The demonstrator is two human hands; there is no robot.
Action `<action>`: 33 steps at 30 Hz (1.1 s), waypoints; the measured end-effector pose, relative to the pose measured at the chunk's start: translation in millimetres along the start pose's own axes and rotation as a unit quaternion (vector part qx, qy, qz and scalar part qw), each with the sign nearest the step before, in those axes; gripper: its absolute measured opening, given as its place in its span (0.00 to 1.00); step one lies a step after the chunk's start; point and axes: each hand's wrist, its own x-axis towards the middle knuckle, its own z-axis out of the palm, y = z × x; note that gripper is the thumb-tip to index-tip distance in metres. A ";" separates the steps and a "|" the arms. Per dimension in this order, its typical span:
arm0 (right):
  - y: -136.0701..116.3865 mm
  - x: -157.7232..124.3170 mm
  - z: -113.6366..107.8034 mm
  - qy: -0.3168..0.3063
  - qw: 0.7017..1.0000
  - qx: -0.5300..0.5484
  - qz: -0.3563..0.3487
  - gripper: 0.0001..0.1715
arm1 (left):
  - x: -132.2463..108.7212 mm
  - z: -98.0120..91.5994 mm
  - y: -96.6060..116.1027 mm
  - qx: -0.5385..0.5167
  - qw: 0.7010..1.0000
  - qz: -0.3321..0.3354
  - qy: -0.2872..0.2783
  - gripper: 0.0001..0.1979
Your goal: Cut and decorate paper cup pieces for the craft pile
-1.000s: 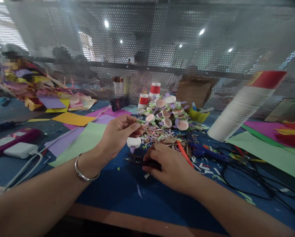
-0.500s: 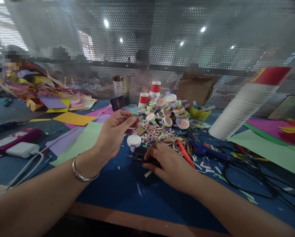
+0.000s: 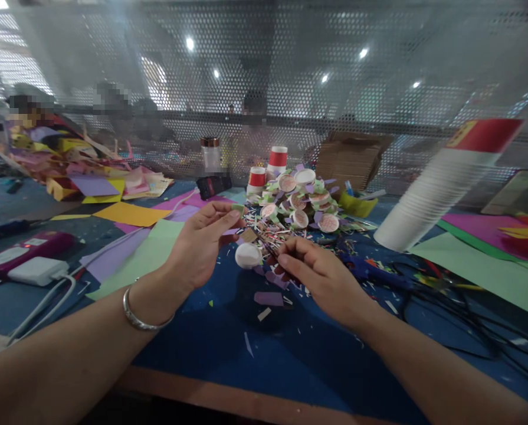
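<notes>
My left hand (image 3: 202, 242), with a silver bangle on its wrist, pinches a small piece of green paper (image 3: 238, 208) between thumb and fingertips above the table. To its right, my right hand (image 3: 314, 268) is closed around dark-tipped pliers (image 3: 269, 243); their jaws point up and left, and the handles are hidden in my palm. Between the hands lies a white round cup-base piece (image 3: 248, 256), with purple paper scraps beside it. A purple paper strip (image 3: 268, 298) and a white scrap (image 3: 264, 314) rest on the blue table in front of my right hand.
Behind the hands rises a heap of white discs with green and purple paper (image 3: 299, 200). A leaning stack of paper cups (image 3: 440, 189) and black cables (image 3: 449, 319) are on the right. A purple device (image 3: 29, 251) and coloured sheets (image 3: 128, 212) lie left.
My right hand has lifted the pliers off the table and raised their tips toward my left hand. The white cup-base piece has shifted slightly right. My left hand still pinches the green paper.
</notes>
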 end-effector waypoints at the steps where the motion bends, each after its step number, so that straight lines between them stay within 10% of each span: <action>1: 0.5 0.8 0.3 0.009 0.999 0.033 0.007 0.10 | -1.2 0.4 -0.8 -0.016 1.000 -0.021 -0.015 0.05; 8: 1.5 2.0 6.8 0.051 0.979 0.193 0.033 0.08 | -9.6 3.5 -6.1 -0.087 0.981 -0.107 -0.134 0.05; 33: -14.1 -5.0 8.9 0.025 0.935 0.337 0.107 0.19 | -5.2 1.6 -8.7 -0.079 0.974 -0.149 -0.148 0.06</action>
